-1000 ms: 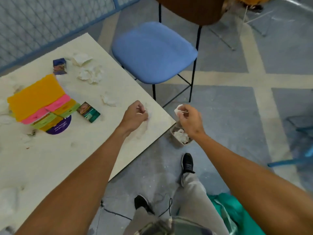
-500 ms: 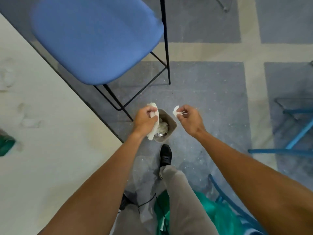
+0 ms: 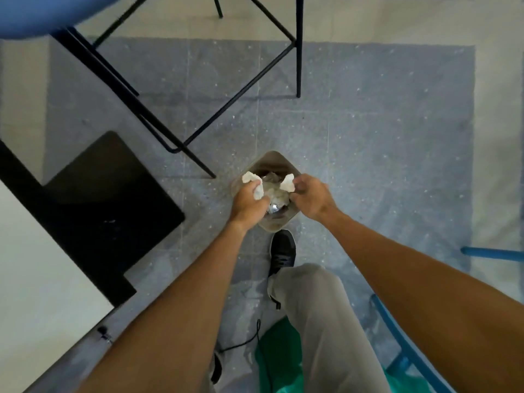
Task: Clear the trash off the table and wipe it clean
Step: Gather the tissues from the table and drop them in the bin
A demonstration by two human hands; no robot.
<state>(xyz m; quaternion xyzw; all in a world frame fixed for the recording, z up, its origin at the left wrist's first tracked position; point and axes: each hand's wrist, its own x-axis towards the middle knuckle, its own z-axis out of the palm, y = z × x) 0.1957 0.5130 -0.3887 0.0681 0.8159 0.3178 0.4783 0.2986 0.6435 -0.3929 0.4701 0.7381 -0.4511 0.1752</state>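
Observation:
A small grey trash bin (image 3: 272,161) stands on the floor, with crumpled white paper and something shiny inside. Both my hands hover over its mouth. My left hand (image 3: 249,201) grips a crumpled white tissue (image 3: 253,184) that sticks out above my fingers. My right hand (image 3: 310,198) pinches a smaller white paper scrap (image 3: 287,183). Only the corner of the white table (image 3: 37,279) shows at the left edge; its top with the other trash is out of view.
A blue chair seat (image 3: 34,12) sits at top left, its black legs (image 3: 181,148) reaching down close to the bin. The table's black base (image 3: 113,199) lies left of the bin. My shoe (image 3: 282,251) is just below the bin. Blue frame bars (image 3: 411,344) stand at right.
My view has tilted down from the table to the floor. Both hands moved off the table edge to above the bin, each still holding its paper.

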